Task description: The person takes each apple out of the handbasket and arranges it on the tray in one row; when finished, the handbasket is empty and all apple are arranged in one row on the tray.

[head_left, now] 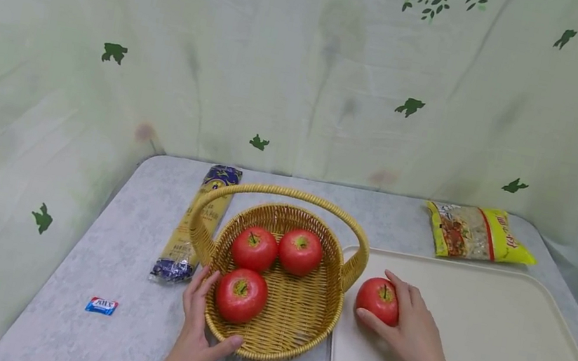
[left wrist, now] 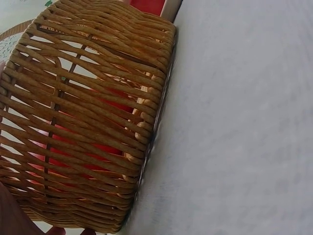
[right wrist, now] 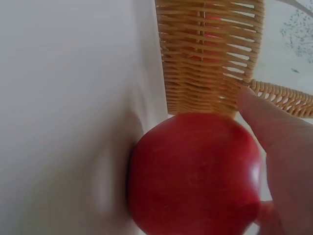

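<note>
A round wicker basket [head_left: 292, 326] with a tall arched handle holds three red apples, one of them an apple [head_left: 241, 296] near its left rim. My left hand [head_left: 198, 332] grips the basket's front-left rim, fingers at the left side and thumb at the front. In the left wrist view the woven wall [left wrist: 93, 112] fills the left half, with red showing through its gaps. Over on the tray, my right hand [head_left: 414, 325] holds another red apple [head_left: 377, 300] between thumb and fingers. That apple [right wrist: 195, 176] is close against the tray surface in the right wrist view.
A beige tray [head_left: 492, 345] lies right of the basket. Behind it sits a yellow food packet [head_left: 474, 234]. A long gold-and-blue packet [head_left: 185, 240] lies left of the basket, and a small blue-and-red wrapped packet [head_left: 101, 305] is nearer the left edge.
</note>
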Demonstrator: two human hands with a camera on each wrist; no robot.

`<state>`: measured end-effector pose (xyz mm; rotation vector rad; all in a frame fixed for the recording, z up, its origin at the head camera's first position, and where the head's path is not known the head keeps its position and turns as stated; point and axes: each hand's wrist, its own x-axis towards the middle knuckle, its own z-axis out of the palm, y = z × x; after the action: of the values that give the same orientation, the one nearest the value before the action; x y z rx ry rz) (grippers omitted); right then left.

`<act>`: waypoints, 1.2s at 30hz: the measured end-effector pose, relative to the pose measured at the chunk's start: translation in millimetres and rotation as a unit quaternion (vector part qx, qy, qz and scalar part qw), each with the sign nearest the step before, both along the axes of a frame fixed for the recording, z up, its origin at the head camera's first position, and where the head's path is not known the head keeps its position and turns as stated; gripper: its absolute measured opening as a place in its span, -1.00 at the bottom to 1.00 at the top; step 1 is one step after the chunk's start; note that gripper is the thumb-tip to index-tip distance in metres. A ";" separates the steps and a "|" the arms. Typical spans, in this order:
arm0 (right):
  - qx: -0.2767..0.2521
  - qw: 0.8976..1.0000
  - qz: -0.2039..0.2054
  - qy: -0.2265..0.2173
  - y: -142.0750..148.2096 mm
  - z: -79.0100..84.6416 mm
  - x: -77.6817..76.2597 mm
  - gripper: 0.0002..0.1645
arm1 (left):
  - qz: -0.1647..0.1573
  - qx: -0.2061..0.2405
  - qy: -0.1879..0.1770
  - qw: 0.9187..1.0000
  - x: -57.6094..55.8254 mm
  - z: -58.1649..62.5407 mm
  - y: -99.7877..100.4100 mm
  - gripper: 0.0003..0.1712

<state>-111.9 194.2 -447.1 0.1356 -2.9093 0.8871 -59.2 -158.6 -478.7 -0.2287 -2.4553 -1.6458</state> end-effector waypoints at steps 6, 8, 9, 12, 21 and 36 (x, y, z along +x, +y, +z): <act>-0.038 0.983 0.011 0.179 -7.1 9.9 10.0 -0.29 | 0.001 0.003 -0.006 1.000 0.1 -0.4 0.0 0.23; -0.060 0.969 0.030 0.238 -11.3 16.1 15.3 -0.46 | 0.003 0.004 -0.008 1.000 1.1 -0.4 0.3 0.23; -0.072 0.962 0.043 0.261 -14.1 18.9 17.9 -0.53 | 0.004 0.003 -0.009 1.000 1.8 -0.5 0.3 0.23; -0.123 0.934 0.096 0.322 -26.4 24.9 22.5 -0.71 | 0.002 0.007 -0.008 1.000 3.6 -1.4 0.5 0.25; -0.191 0.892 0.239 0.333 -78.7 34.4 12.9 -0.87 | -0.010 0.012 0.007 1.000 0.8 -1.8 -1.6 0.28; 0.000 0.931 0.350 0.103 -138.1 60.5 -14.5 -0.43 | -0.020 0.030 -0.019 0.999 0.1 -0.9 -2.5 0.26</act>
<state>-126.4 56.1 -386.7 1.2404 -2.6571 0.8687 -59.0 -161.1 -479.7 -0.2422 -2.4383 -1.7536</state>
